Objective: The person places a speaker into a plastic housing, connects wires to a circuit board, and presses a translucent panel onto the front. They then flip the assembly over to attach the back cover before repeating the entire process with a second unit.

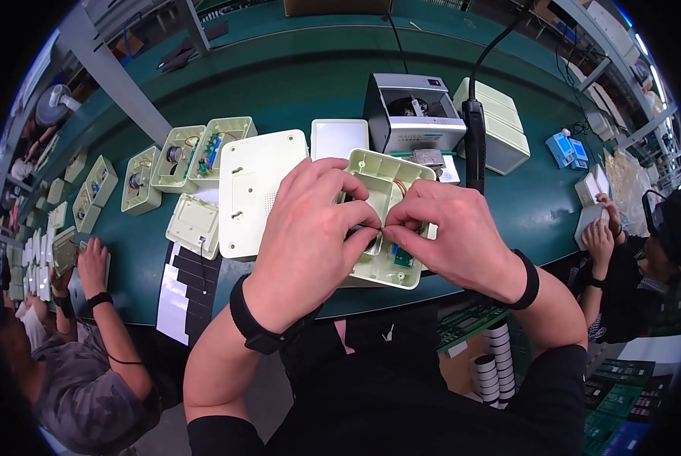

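A pale green plastic housing lies open in front of me, with red wires and a small green circuit board inside. My left hand reaches over its left side, thumb and index finger pinched together. Facing it, my right hand is pinched too, and the fingertips of both almost meet above the housing. What they hold is too small and covered to name. Under the left fingertips part of a dark round component shows. Next to my left hand is a large pale green cover with keyhole slots.
Behind the housing stands a grey machine; a black-handled tool hangs on a cable beside it. Stacked pale boxes stand right of that. Several open housings sit at left. Co-workers' hands work at both sides.
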